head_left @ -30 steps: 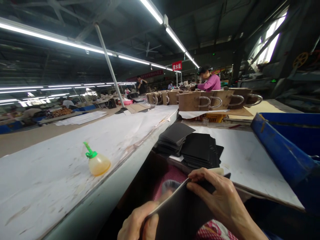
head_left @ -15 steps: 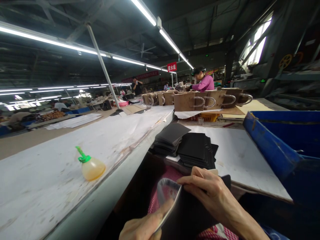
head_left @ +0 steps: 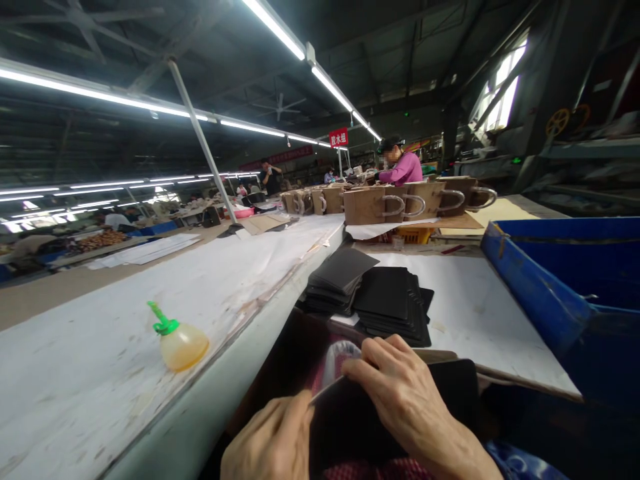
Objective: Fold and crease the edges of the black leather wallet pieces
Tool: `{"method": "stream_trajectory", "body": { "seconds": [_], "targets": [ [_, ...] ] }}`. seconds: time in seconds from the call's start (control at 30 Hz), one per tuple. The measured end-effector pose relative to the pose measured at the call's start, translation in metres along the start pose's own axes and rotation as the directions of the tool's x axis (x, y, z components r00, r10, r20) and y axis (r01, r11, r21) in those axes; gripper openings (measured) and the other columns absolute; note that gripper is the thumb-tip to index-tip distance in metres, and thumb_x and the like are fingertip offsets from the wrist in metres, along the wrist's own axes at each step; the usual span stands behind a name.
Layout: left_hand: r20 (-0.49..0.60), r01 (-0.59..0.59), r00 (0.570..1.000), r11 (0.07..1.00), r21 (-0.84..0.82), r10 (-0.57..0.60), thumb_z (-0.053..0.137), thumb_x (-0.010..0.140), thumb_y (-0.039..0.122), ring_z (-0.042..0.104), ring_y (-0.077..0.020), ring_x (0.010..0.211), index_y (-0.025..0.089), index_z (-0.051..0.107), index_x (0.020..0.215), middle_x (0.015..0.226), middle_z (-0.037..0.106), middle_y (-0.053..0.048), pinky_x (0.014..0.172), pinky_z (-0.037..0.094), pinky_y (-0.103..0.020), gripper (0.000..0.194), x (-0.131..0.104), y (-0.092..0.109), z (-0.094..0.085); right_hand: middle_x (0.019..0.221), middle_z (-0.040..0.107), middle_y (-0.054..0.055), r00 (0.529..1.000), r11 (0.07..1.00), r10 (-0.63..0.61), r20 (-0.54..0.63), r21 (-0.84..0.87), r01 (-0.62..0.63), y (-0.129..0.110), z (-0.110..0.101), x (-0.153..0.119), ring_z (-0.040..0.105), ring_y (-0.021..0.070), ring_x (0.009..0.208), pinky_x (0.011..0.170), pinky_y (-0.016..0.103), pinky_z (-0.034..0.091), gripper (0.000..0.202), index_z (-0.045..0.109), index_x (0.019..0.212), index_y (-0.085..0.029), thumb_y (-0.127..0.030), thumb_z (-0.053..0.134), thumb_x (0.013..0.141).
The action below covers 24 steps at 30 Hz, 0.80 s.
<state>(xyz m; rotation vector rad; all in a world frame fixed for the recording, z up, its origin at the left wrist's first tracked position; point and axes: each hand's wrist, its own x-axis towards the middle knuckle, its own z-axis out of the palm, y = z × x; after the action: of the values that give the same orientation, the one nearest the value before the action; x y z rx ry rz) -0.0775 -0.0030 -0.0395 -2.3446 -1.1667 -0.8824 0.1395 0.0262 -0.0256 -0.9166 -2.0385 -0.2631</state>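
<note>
Both my hands hold one black flat sheet low over my lap, at the bottom of the head view. My left hand grips its near left edge. My right hand lies over the top of it, fingers pressing the upper left corner. Just beyond, on a white board, lie two stacks of similar black sheets, the left stack fanned and tilted.
A yellow squeeze bottle with a green nozzle stands on the long paper-covered bench to my left. A blue bin sits at right. Brown boxes with metal handles line the far bench, where a person in pink works.
The view has dipped and shifted slightly. My hands have turned the black sheet flatter and brought it closer, my left hand rising further into view on its edge.
</note>
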Motion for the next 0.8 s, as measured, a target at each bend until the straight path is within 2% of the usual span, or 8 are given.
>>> {"method": "stream_trajectory", "body": {
  "seconds": [0.07, 0.13, 0.23, 0.33, 0.47, 0.6, 0.7, 0.8],
  "targets": [
    [0.098, 0.049, 0.993, 0.989, 0.137, -0.063, 0.048, 0.09, 0.007, 0.073, -0.0177, 0.067, 0.018, 0.067, 0.102, 0.079, 0.075, -0.001, 0.058, 0.052, -0.025, 0.025, 0.008, 0.01, 0.011, 0.075, 0.057, 0.002, 0.999, 1.0, -0.021, 0.026, 0.024, 0.02, -0.004, 0.005, 0.001, 0.048, 0.0142, 0.065, 0.069, 0.032, 0.03, 0.054, 0.063, 0.083, -0.018, -0.032, 0.017, 0.108],
    [0.16, 0.184, 0.962, 0.959, 0.214, -0.22, 0.042, 0.082, -0.003, 0.073, -0.0188, 0.069, 0.018, 0.071, 0.095, 0.078, 0.076, -0.001, 0.059, 0.052, -0.026, 0.039, 0.018, 0.027, 0.021, 0.075, 0.058, 0.002, 0.999, 0.999, -0.035, 0.028, 0.037, 0.034, -0.008, 0.007, 0.002, 0.05, 0.0146, 0.067, 0.07, 0.033, 0.03, 0.055, 0.06, 0.08, -0.017, -0.035, 0.016, 0.107],
    [0.179, 0.328, 0.915, 0.926, 0.189, -0.361, 0.042, 0.08, -0.006, 0.074, -0.019, 0.068, 0.019, 0.073, 0.093, 0.076, 0.077, 0.0, 0.06, 0.05, -0.025, 0.041, 0.032, 0.046, 0.03, 0.072, 0.058, 0.002, 0.999, 0.999, -0.04, 0.004, -0.007, 0.04, -0.01, 0.005, 0.004, 0.05, 0.0148, 0.065, 0.071, 0.033, 0.03, 0.051, 0.059, 0.08, -0.016, -0.033, 0.019, 0.107],
    [0.152, 0.334, 0.923, 0.933, 0.134, -0.352, 0.045, 0.088, 0.004, 0.073, -0.02, 0.061, 0.02, 0.072, 0.094, 0.068, 0.075, 0.001, 0.054, 0.047, -0.026, 0.031, 0.033, 0.039, 0.031, 0.075, 0.062, 0.001, 0.999, 0.996, -0.039, -0.023, -0.084, 0.037, -0.007, -0.01, 0.002, 0.053, 0.0155, 0.068, 0.072, 0.034, 0.031, 0.035, 0.062, 0.095, -0.016, -0.027, 0.032, 0.108],
    [0.015, 0.197, 0.98, 0.979, -0.043, -0.197, 0.049, 0.094, 0.017, 0.071, -0.0166, 0.054, 0.024, 0.066, 0.099, 0.066, 0.073, 0.006, 0.05, 0.047, -0.025, 0.019, 0.02, 0.007, 0.023, 0.079, 0.065, -0.001, 0.994, 0.993, 0.001, -0.113, -0.117, -0.015, 0.014, -0.037, -0.017, 0.057, 0.0149, 0.071, 0.076, 0.032, 0.035, 0.016, 0.062, 0.108, -0.018, -0.027, 0.051, 0.103],
    [-0.041, 0.169, 0.982, 0.952, -0.254, -0.185, 0.053, 0.096, 0.022, 0.071, -0.0086, 0.06, 0.028, 0.062, 0.104, 0.076, 0.074, 0.01, 0.058, 0.049, -0.015, 0.013, 0.012, -0.01, 0.007, 0.083, 0.065, 0.0, 0.96, 0.962, 0.252, -0.124, 0.137, -0.235, 0.046, -0.043, -0.044, 0.061, 0.015, 0.074, 0.071, 0.028, 0.044, 0.011, 0.066, 0.097, -0.024, -0.034, 0.062, 0.095],
    [-0.035, 0.176, 0.98, 0.933, -0.314, -0.197, 0.056, 0.096, 0.022, 0.071, -0.0062, 0.062, 0.027, 0.063, 0.104, 0.077, 0.074, 0.009, 0.061, 0.049, -0.009, 0.013, 0.011, -0.012, -0.001, 0.1, 0.063, 0.007, 0.878, 0.835, 0.473, -0.078, 0.357, -0.419, 0.061, -0.033, -0.049, 0.063, 0.0192, 0.091, 0.074, 0.027, 0.052, 0.021, 0.068, 0.081, -0.022, -0.04, 0.064, 0.091],
    [-0.01, 0.156, 0.985, 0.922, -0.356, -0.171, 0.058, 0.095, 0.021, 0.072, -0.0066, 0.064, 0.025, 0.065, 0.106, 0.08, 0.075, 0.006, 0.064, 0.05, -0.008, 0.013, 0.011, -0.013, -0.004, 0.114, 0.062, 0.012, 0.817, 0.711, 0.575, -0.029, 0.512, -0.482, 0.066, -0.025, -0.042, 0.062, 0.0242, 0.1, 0.078, 0.029, 0.055, 0.035, 0.067, 0.071, -0.018, -0.051, 0.07, 0.083]
  ]
}}
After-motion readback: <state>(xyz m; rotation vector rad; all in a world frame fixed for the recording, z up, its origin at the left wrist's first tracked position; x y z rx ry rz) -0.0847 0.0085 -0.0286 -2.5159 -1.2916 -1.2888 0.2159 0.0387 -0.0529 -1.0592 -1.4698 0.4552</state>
